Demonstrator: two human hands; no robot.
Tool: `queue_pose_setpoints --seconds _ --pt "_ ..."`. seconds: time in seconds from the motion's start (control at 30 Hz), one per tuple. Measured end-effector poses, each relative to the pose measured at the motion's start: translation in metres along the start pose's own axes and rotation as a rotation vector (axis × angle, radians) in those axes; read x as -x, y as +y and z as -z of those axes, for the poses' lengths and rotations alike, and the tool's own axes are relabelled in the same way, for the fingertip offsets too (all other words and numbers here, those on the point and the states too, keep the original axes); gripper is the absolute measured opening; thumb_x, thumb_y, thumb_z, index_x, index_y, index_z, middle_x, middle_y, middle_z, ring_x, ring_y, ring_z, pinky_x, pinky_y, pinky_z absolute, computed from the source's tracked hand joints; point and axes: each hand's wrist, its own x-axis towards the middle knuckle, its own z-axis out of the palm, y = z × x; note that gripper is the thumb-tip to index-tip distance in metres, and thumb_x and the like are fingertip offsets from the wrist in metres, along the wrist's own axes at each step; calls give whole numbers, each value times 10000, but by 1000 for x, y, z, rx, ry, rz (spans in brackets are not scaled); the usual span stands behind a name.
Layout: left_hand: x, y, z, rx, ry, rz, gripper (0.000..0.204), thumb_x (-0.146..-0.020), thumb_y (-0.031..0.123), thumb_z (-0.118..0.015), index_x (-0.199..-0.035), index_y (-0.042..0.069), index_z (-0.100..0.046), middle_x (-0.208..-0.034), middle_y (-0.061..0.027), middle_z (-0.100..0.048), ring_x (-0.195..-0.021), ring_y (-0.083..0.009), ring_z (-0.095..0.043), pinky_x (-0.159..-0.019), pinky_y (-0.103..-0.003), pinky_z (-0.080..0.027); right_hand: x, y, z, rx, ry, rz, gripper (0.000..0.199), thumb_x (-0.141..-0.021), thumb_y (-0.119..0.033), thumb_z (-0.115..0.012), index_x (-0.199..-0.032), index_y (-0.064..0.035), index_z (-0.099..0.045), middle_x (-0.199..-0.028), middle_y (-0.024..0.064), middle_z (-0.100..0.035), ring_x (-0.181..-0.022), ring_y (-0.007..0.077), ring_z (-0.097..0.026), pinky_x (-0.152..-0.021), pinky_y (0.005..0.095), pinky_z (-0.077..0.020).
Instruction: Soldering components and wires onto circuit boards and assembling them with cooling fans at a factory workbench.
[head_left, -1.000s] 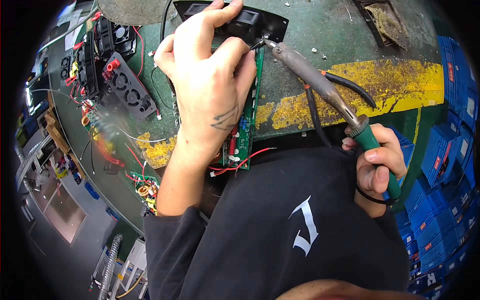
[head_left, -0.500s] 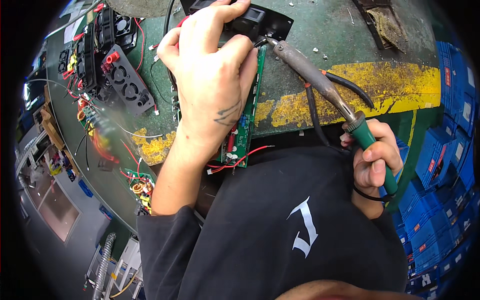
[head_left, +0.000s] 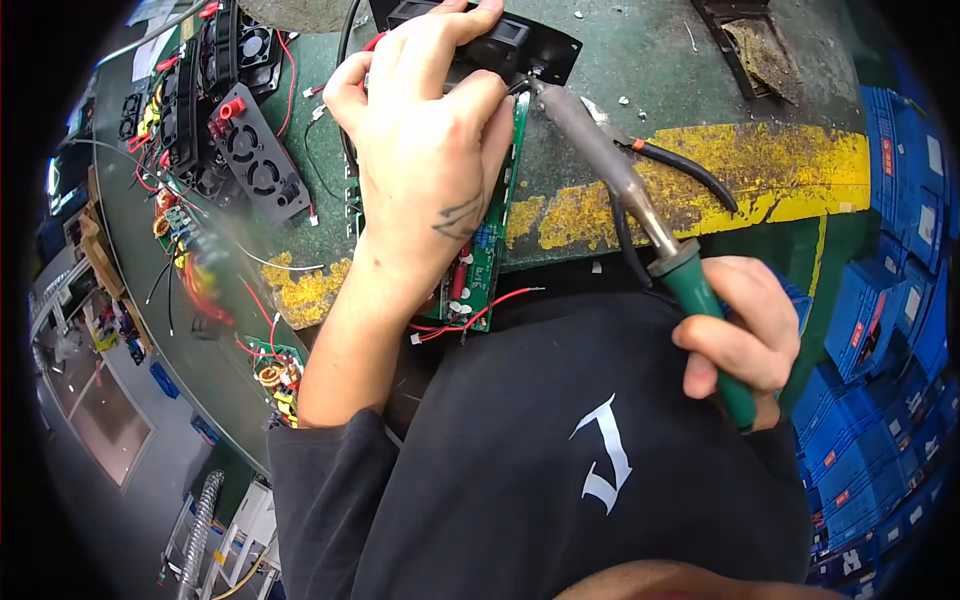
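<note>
My right hand (head_left: 745, 325) is closed around the green handle of a soldering iron (head_left: 590, 140). The iron's tip meets a metal terminal at the edge of a black panel (head_left: 550, 52) that has a black socket-like part on it. My left hand (head_left: 425, 140) lies over the panel and a green circuit board (head_left: 485, 270). Its fingers are bent, and a short black wire (head_left: 519, 86) sticks out at the thumb, close to the iron's tip. The palm hides most of the board. Red wires (head_left: 500, 300) trail from the board's near end.
Black-and-orange-handled pliers (head_left: 690, 170) lie under the iron. Fan panels (head_left: 260, 160) and wired circuit boards (head_left: 275, 375) are at the left. A dark metal holder with a worn sponge (head_left: 760, 60) stands at the far right. Blue bins (head_left: 870, 310) are stacked beyond the table's right edge.
My right hand has shifted slightly down and turned over the handle, so the iron slants more steeply. Its tip stays at the terminal. My left hand has hardly moved.
</note>
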Motion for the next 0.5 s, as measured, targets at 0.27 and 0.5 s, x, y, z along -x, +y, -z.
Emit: queue_pose_setpoints --seconds 0.27,0.5 --pt "-33 52 53 -325 -552 280 161 -709 59 -767 -845 60 -681 -1273 -140 -640 -1227 -318 -589 -1013 -475 -341 31 8 -23 -295 363 -362 441 -1027 -458 -538 -847 -56 -522 -974 261 -645 -748 325 -669 -596 391 -564" --pt "-22 33 24 -11 -23 28 167 -693 50 -769 -830 57 -674 -1257 -136 -641 -1203 -315 -600 -1002 -477 -350 41 11 -36 -483 583 -526 322 -1006 -377 -476 -922 -70 -526 -1007 302 -635 -708 340 -666 -531 386 -566"
